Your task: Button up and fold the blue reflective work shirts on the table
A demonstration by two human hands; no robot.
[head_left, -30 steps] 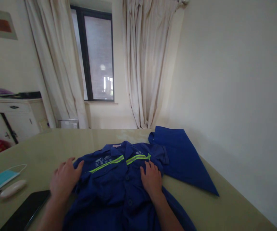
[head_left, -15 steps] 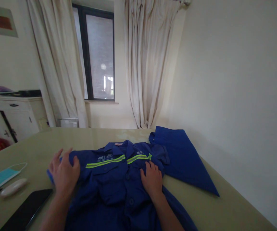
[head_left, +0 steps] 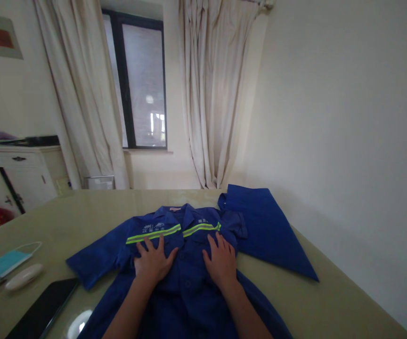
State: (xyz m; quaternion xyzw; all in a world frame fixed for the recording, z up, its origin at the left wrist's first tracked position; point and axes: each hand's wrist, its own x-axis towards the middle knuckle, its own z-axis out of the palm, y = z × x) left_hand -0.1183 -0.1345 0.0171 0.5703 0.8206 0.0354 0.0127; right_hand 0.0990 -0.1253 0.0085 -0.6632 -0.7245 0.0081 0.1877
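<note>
Phone (head_left: 44,306) on the left, then one sleeve (head_left: 95,256), now lying stretched out since the left hand (head_left: 153,263) came off it and onto the shirt (head_left: 186,273). Shirt's face up on the table (head_left: 83,207) under both hands, which are apart, fingers spread, gripping nothing I can see; right hand (head_left: 222,262) hasn't really budged. So the left side looks straighter now, with blue cloth (head_left: 274,230) by the other sleeve (head_left: 238,226).

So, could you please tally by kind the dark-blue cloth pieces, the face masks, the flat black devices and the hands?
Dark-blue cloth: 2 (shirt, flat piece beside it)
Face mask: 1
Flat black device: 1
Hands: 2 (left hand, right hand)
Total: 6
</note>
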